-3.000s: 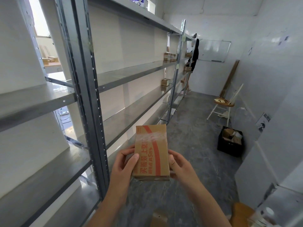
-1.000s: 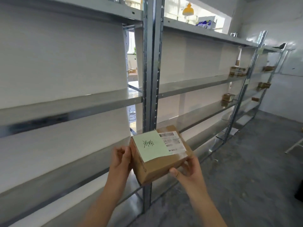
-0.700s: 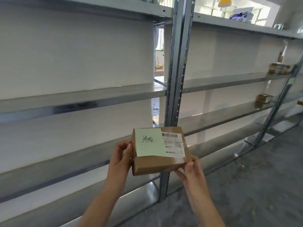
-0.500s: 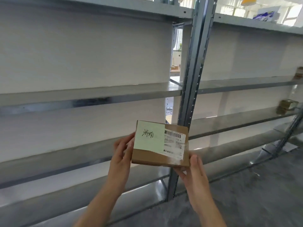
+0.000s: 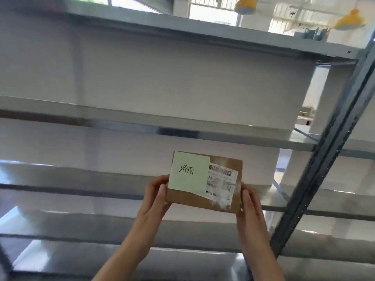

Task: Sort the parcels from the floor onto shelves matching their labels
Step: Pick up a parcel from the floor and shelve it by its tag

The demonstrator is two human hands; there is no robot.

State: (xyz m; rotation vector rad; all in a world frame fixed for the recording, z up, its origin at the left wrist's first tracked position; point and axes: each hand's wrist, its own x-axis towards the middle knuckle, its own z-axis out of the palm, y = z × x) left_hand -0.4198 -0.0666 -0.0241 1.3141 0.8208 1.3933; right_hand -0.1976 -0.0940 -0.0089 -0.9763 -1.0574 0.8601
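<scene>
I hold a small brown cardboard parcel (image 5: 221,199) in front of the metal shelving, its labelled face turned to me. A pale green note (image 5: 188,172) with black handwriting covers its left part and a white barcode label (image 5: 222,181) its right part. My left hand (image 5: 157,196) grips the parcel's left edge. My right hand (image 5: 250,207) grips its right edge. The parcel hangs in the air level with the grey shelf (image 5: 81,179) behind it, not resting on any shelf.
The grey metal rack fills the view with several bare shelves, one higher (image 5: 142,122) and one lower (image 5: 101,224). A dark perforated upright (image 5: 324,163) slants at the right. Yellow lamps (image 5: 245,5) hang beyond the top shelf.
I have turned left along the rack, so the upright has slid to the right. The parcel has risen a little and stays gripped in both hands, label side facing me.
</scene>
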